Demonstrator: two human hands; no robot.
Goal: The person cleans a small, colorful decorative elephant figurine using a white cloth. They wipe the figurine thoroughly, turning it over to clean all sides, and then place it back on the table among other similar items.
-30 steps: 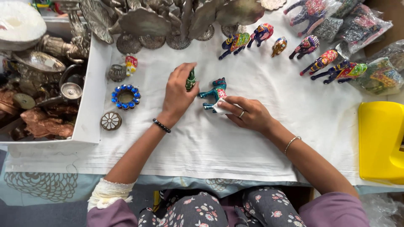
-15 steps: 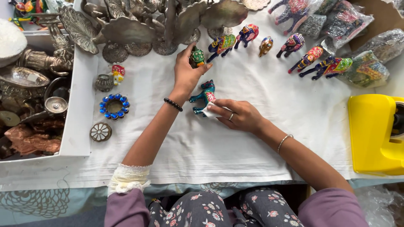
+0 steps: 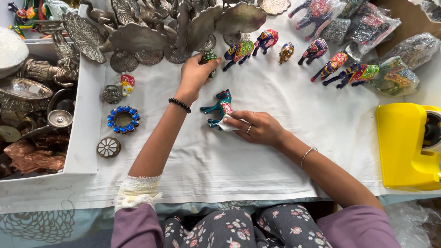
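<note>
Closest to the person, a white cloth (image 3: 257,165) covers the tabletop, and both arms reach forward over it. Her right hand (image 3: 257,128) rests on the cloth with the fingers curled around a small white wipe (image 3: 226,125), which it presses against a teal painted camel figurine (image 3: 219,108); the camel lies on its side in the middle of the cloth. A little farther, the left hand (image 3: 195,76) is closed on a small green figurine (image 3: 209,58) and holds it at the start of a row of painted animals (image 3: 294,50), just beside the first one. To the left on the cloth lie a blue beaded ring (image 3: 123,120) and a round white flower-shaped piece (image 3: 109,147). At the right edge stands a yellow machine (image 3: 406,147). At the far end, silver metal peacock plates (image 3: 151,32) stand crowded together, and wrapped figurines (image 3: 390,59) lie in plastic at the far right.
</note>
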